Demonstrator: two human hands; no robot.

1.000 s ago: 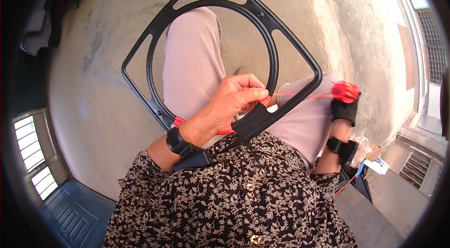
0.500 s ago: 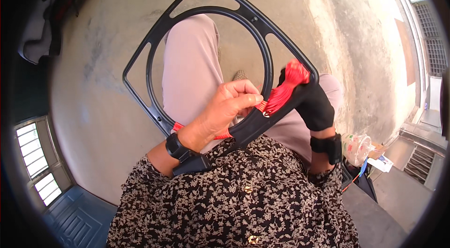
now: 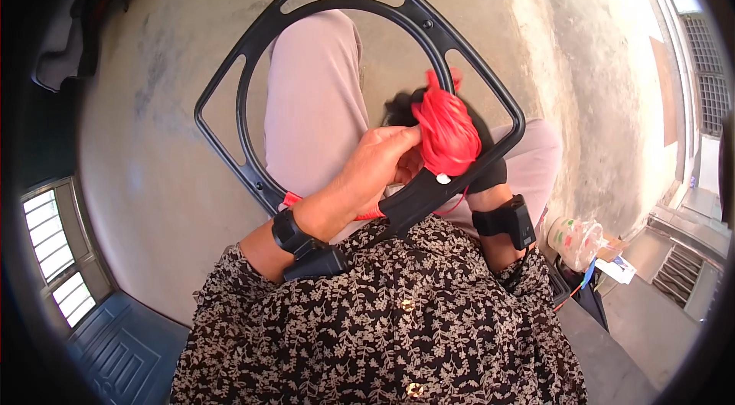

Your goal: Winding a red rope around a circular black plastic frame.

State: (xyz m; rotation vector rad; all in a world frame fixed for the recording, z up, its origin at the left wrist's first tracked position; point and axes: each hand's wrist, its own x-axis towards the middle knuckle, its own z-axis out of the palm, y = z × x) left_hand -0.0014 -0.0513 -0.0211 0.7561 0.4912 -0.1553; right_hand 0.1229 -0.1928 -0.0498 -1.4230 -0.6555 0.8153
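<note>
A black plastic frame [image 3: 452, 47], squarish outside with a round opening, rests tilted over my lap. A loose bundle of red cord [image 3: 448, 137] lies over the right side of its inner ring. My bare left hand [image 3: 375, 164] is closed at the ring, thumb against the red cord beside the bundle; its fingertips are partly hidden. My right hand [image 3: 480, 133], in a black glove, is under and beside the bundle, with blurred fingers showing inside the ring. How those fingers are set is unclear. Red wrapping [image 3: 370, 211] also covers part of the frame's near edge.
My knees in pale trousers [image 3: 314, 91] are below the frame. At right stand a clear plastic container [image 3: 576, 240], some papers [image 3: 615, 269] and a grey surface [image 3: 605, 351]. A blue plastic piece [image 3: 130, 351] is at lower left; dark items [image 3: 65, 53] are at upper left.
My right hand and the red bundle have moved left, from the frame's outer bar onto the inner ring. The frame has shifted slightly away from me. My left hand stays nearly in place.
</note>
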